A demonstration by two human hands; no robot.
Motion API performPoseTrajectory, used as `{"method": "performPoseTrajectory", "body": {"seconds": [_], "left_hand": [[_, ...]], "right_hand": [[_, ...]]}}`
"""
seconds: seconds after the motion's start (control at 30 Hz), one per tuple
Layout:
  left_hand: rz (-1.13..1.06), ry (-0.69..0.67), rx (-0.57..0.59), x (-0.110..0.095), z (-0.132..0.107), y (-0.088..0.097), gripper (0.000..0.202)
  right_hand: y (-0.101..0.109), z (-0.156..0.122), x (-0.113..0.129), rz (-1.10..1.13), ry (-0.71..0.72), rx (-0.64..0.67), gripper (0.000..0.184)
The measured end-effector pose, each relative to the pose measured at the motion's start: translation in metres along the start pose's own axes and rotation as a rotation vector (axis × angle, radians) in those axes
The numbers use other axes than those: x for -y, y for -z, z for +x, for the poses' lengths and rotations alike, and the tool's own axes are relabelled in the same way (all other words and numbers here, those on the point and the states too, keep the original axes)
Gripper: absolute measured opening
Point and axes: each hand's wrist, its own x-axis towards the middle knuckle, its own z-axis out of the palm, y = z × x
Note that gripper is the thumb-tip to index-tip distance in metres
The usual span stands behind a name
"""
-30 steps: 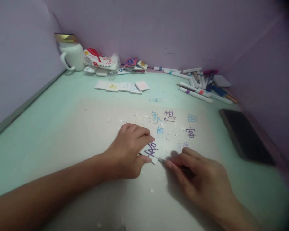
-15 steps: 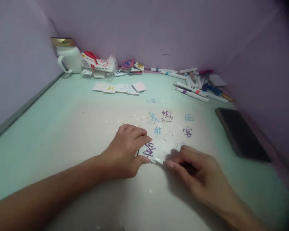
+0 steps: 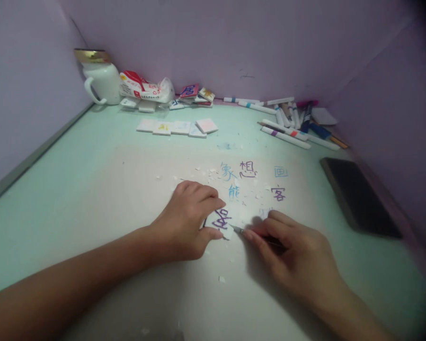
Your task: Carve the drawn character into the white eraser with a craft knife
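Note:
My left hand (image 3: pixel 186 220) grips a small white tile (image 3: pixel 221 220) between thumb and fingers, pressing it flat on the table. A purple character, turned sideways, is drawn on the tile's face. In my right hand (image 3: pixel 298 246) is a thin craft knife (image 3: pixel 237 230), pinched like a pen. Its blade tip points left and meets the tile's right-hand part; whether it cuts into the surface I cannot tell. Small white shavings (image 3: pixel 213 171) lie scattered just beyond the tile.
Blue and purple characters mark the table sheet (image 3: pixel 145 189). A dark phone-like slab (image 3: pixel 358 196) lies at right, with several markers (image 3: pixel 286 137) behind it. White tiles (image 3: pixel 163 128) form a row at back. A white mug (image 3: pixel 106 83) and red-white packet (image 3: pixel 145 87) stand back left.
The craft knife's tip has moved up and left from the tile's near right corner, and its blade now shows clearly. My left hand still holds the tile in place.

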Motion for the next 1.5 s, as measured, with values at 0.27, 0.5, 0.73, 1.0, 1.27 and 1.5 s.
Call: {"method": "performPoseTrajectory", "body": {"seconds": [0.27, 0.5, 0.73, 1.0, 1.27, 1.5], "left_hand": [[0.009, 0.014, -0.012, -0.0005, -0.0005, -0.0011, 0.031], [0.003, -0.01, -0.01, 0.0004, 0.0, -0.0002, 0.032], [-0.006, -0.021, 0.008, 0.0019, 0.0002, 0.0009, 0.031], [0.003, -0.024, 0.006, 0.0021, -0.0002, -0.0008, 0.032], [0.002, -0.019, 0.009, 0.0027, -0.0001, -0.0004, 0.031], [0.002, -0.02, 0.002, 0.0022, -0.0001, -0.0009, 0.032]], "right_hand": [[0.0035, 0.0, 0.0021, 0.031, 0.003, 0.084, 0.03], [0.0069, 0.0015, -0.0013, 0.039, 0.057, 0.152, 0.025], [0.0094, 0.0037, -0.0055, 0.163, 0.044, 0.26, 0.022], [0.0044, -0.0013, -0.0034, 0.083, -0.054, 0.068, 0.028], [0.0063, -0.0016, -0.0008, 0.082, -0.088, 0.056, 0.028], [0.004, -0.0002, -0.0035, 0.065, -0.024, 0.037, 0.026]]}}
